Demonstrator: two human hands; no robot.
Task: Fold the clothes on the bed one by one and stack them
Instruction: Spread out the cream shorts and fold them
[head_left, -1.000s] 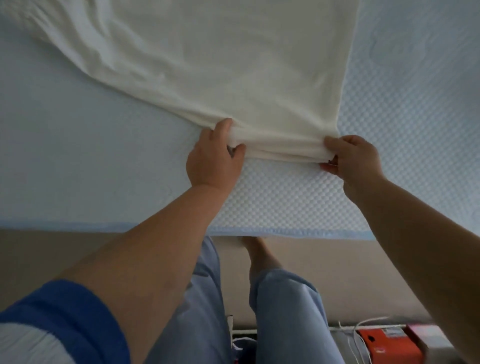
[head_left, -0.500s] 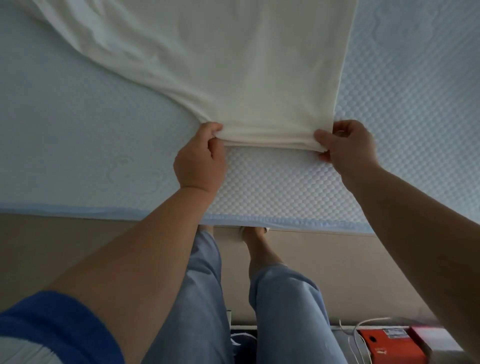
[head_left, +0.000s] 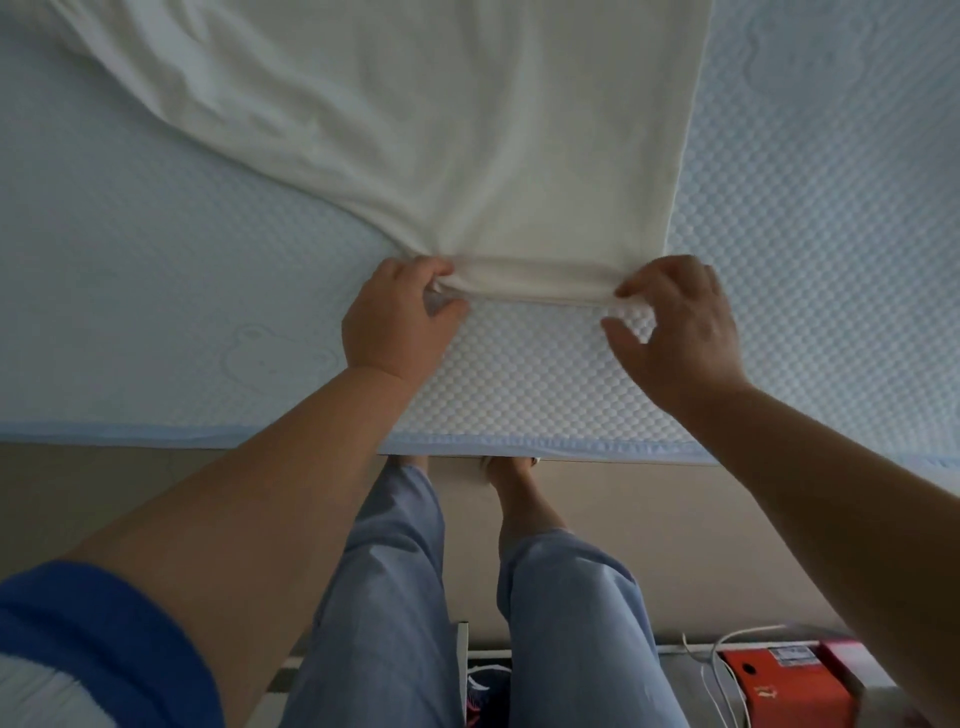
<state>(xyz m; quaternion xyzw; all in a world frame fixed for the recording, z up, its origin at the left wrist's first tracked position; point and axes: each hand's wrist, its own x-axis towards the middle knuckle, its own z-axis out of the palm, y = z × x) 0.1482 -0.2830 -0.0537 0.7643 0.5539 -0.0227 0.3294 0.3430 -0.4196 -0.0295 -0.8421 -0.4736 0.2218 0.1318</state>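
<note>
Grip status: the left hand (head_left: 397, 322) pinches the near-left corner of the hem, fingers curled round a bunch of fabric. The right hand (head_left: 680, 327) sits at the near-right corner with its fingertips on the hem edge and its thumb held apart below; whether it actually has the cloth cannot be told.

Largest item: a pale blue quilted mattress cover on the bed (head_left: 810, 270), dimpled in texture, with a blue piped edge along the near side.

Next: a cream-white knit garment (head_left: 467, 156) spread on the bed, running from the hands away toward the far side. Its right side lies straight and flat; its left side is rucked in diagonal creases.

Smallest: an orange cardboard box (head_left: 784, 686) on the floor, with white cables beside it.

Assessment: the garment appears to be mid-spreading, not yet folded. Risk: if the right hand's hold is as loose as it looks, a pull would draw the hem askew, and the left-side creases would be folded in.
</note>
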